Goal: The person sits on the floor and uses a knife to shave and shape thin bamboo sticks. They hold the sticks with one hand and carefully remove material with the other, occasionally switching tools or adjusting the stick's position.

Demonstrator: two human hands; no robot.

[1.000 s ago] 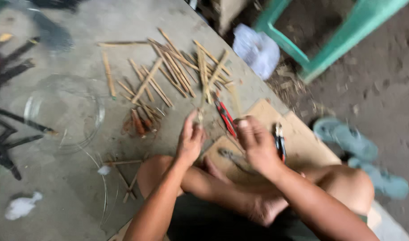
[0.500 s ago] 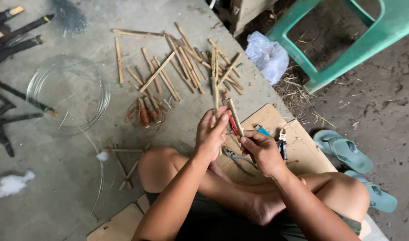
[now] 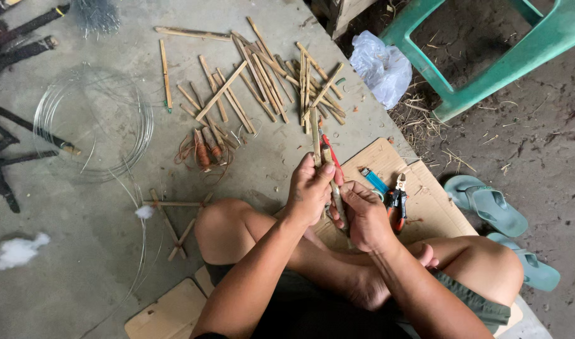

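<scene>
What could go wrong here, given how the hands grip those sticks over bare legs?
The left hand and right hand clasp thin bamboo sticks close together, so a splinter or a slipping stick end might jab a finger. The sticks point over the bare knee, which a slip might scratch. The pliers lie beside the right hand and might get knocked.

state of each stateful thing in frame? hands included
Left hand: closed around thin bamboo stick.
Right hand: gripping that stick's lower end.
Clear wire coil: coiled, flat on floor.
Red-handled pliers: lying on cardboard, unheld.
White plastic bag: crumpled.
</scene>
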